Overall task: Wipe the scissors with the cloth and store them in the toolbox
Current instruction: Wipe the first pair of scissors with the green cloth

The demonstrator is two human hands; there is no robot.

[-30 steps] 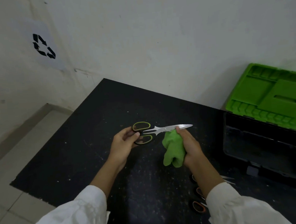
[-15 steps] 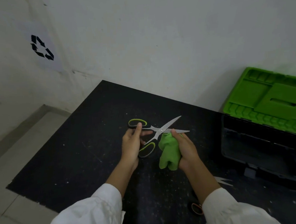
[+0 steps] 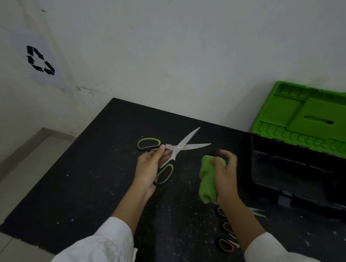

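Wiping splayed scissors point(image 3: 178, 148) risks a cut; the left hand point(image 3: 149, 173) curls its fingers round the handles, the right hand point(image 3: 225, 176) (blurred) clutches the cloth point(image 3: 207, 181).

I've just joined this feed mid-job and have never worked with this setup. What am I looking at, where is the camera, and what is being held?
There is no machine here: a person in white sleeves works with bare hands. The single picture comes from a camera worn on the head, looking forward and down.

The left hand grips the scissors with green and black handles, blades spread open, over a black table. The right hand, slightly blurred, holds a bunched green cloth, apart from the blades.

At the right stands the black toolbox, its green lid swung open. Other scissors lie on the table, partly hidden under the right forearm. A recycling sign is on the wall at the left.
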